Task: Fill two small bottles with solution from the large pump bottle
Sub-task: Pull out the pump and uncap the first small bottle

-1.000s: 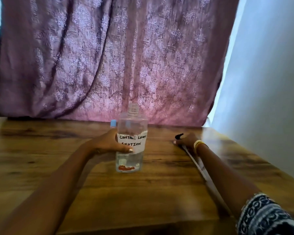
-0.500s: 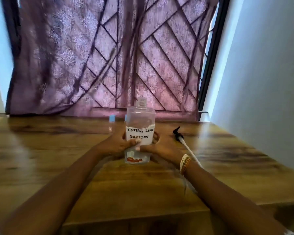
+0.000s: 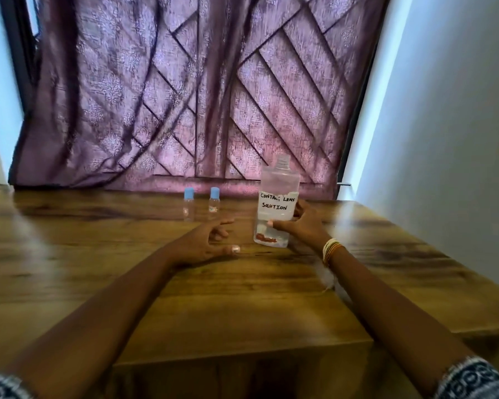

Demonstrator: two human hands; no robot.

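Observation:
The large clear bottle (image 3: 277,194), labelled "contact lens solution", stands upright on the wooden table (image 3: 242,298) with its neck uncapped and a little liquid at the bottom. My right hand (image 3: 301,226) grips its lower half. My left hand (image 3: 208,243) hovers just left of it, fingers apart, holding nothing. Two small clear bottles with blue caps, the left small bottle (image 3: 188,203) and the right small bottle (image 3: 214,203), stand side by side near the table's far edge, beyond my left hand. The pump is hidden; a white blurred piece (image 3: 327,279) shows under my right wrist.
A purple patterned curtain (image 3: 185,96) hangs behind the table over a window grille. A white wall (image 3: 444,139) runs along the table's right side. The table's near edge steps down in front of me.
My left hand has let go of the large bottle and my right hand has taken it, shifting it to the right. The two small bottles are now uncovered.

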